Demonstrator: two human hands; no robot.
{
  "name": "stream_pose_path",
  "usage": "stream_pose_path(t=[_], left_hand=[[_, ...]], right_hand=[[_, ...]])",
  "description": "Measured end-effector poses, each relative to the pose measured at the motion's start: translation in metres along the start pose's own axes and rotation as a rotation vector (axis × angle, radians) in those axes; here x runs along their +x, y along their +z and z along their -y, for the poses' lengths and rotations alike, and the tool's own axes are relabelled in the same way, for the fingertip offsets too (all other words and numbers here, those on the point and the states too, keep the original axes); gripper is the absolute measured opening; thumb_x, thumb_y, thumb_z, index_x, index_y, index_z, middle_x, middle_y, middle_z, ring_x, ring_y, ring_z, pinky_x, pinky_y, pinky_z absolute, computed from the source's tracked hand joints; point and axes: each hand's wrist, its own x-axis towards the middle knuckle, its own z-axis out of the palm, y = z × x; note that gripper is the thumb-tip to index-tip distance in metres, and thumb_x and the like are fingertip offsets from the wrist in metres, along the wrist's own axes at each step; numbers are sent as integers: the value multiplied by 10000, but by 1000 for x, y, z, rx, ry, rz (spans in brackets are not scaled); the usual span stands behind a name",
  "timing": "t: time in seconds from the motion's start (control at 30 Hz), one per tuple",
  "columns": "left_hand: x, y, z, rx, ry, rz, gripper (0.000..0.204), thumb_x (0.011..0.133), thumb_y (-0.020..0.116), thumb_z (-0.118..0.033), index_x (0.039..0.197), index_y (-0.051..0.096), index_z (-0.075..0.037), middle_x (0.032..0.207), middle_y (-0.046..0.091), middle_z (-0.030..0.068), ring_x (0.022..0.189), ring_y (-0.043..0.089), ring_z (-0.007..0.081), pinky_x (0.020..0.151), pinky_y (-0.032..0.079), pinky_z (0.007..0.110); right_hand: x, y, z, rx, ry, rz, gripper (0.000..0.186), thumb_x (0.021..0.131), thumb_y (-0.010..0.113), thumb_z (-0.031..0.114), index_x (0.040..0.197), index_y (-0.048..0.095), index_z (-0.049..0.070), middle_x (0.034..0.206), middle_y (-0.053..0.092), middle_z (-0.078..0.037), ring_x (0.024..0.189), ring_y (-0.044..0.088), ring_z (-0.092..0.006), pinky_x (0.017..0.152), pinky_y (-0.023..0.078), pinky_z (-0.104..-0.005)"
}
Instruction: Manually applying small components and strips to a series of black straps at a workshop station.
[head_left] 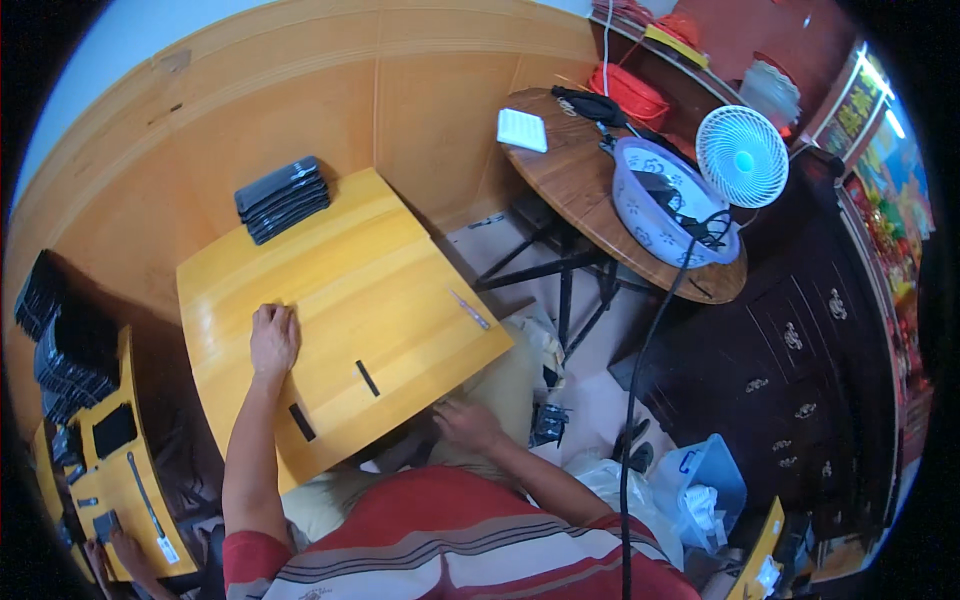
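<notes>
My left hand (275, 340) rests on the yellow wooden table (350, 260), palm down, fingers slightly bent, holding nothing. Two short black strips (366, 377) lie separately on the tabletop beside it. My right hand (465, 425) is low at the table's near edge, fingers curled; whatever they hold is hidden. A slim screwdriver-like tool (470, 310) lies toward the right side of the tabletop. A stack of black flat pieces (282, 198) sits at the back.
At left, co-worker hands (125, 550) are at another yellow table (150, 500) with black stacks (75, 350). Right: round table (560, 165) with purple basin (670, 230) and fan (742, 157), hanging cable (650, 340), dark cabinet (770, 380), clear bin (700, 480).
</notes>
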Motion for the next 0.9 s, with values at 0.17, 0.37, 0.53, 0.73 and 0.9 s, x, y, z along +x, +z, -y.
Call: stream_pose_path(t=[0.17, 0.37, 0.53, 0.73, 0.9], left_hand=[[5, -2, -6, 22, -47, 70, 172, 903, 606, -158, 1026, 626, -40, 1051, 571, 183, 990, 550, 367, 852, 489, 446], [9, -4, -11, -12, -52, 90, 160, 905, 596, -146, 1019, 638, -41, 1031, 584, 181, 990, 549, 368, 851, 485, 451], [6, -1, -6, 35, -68, 112, 190, 910, 591, -146, 1067, 640, -51, 1068, 581, 179, 1011, 545, 366, 872, 481, 450], [7, -8, -13, 45, -75, 152, 195, 904, 583, -128, 1078, 629, -55, 1090, 571, 182, 1024, 541, 370, 878, 480, 450], [8, -1, -9, 64, -40, 146, 208, 898, 585, -121, 1095, 612, -59, 1084, 571, 185, 1017, 539, 382, 886, 476, 448]], right_hand=[[-2, -3, 2, 47, 8, -37, 306, 915, 603, 244, 1177, 638, 90, 1098, 656, -136, 811, 667, -367, 684, 559, -462], [3, -4, -5, 126, 11, -92, 294, 925, 594, 248, 1174, 642, 99, 1100, 658, -142, 806, 669, -376, 688, 561, -465], [3, -11, -2, 61, 40, -34, 305, 925, 594, 247, 1190, 632, 102, 1104, 659, -147, 801, 671, -379, 674, 561, -473], [9, -7, -1, 71, 10, -96, 295, 915, 596, 245, 1175, 638, 112, 1094, 667, -140, 763, 676, -367, 630, 558, -470], [11, 5, -11, 12, 28, 36, 254, 903, 593, 238, 1122, 648, 121, 1072, 669, -152, 681, 673, -352, 605, 554, -470]])
